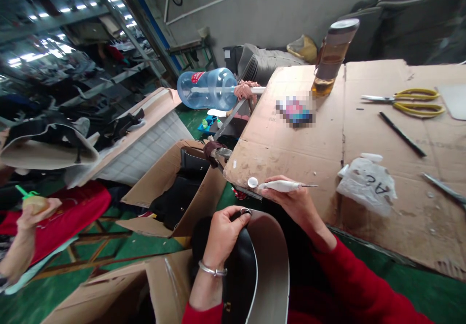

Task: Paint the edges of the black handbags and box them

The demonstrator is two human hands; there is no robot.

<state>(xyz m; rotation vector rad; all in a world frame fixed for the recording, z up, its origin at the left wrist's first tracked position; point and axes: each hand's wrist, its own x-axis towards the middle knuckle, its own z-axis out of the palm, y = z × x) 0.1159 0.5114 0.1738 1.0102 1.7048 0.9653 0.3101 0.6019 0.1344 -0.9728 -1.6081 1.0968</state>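
My left hand [225, 236], with a silver bangle at the wrist, pinches the upper edge of a curved black leather-like piece [238, 270]. The pale inner side of that piece faces right. A small dark ring-shaped part shows at the fingertips. Just beyond the table's near left corner, my right hand [296, 200] is closed around a slim white tool [282, 186] with a thin metal tip pointing right. Close to the tool's left end is a small round white thing [252, 182]; whether they touch, I cannot tell.
Cardboard covers the table [287, 152]. On it are a tea bottle [333, 55], yellow-handled scissors [411, 102], a black pen [402, 134] and a crumpled plastic bag [367, 186]. A carton [140, 188] holds black pieces. At left, a co-worker's hand [40, 212] holds a cup with a green straw.
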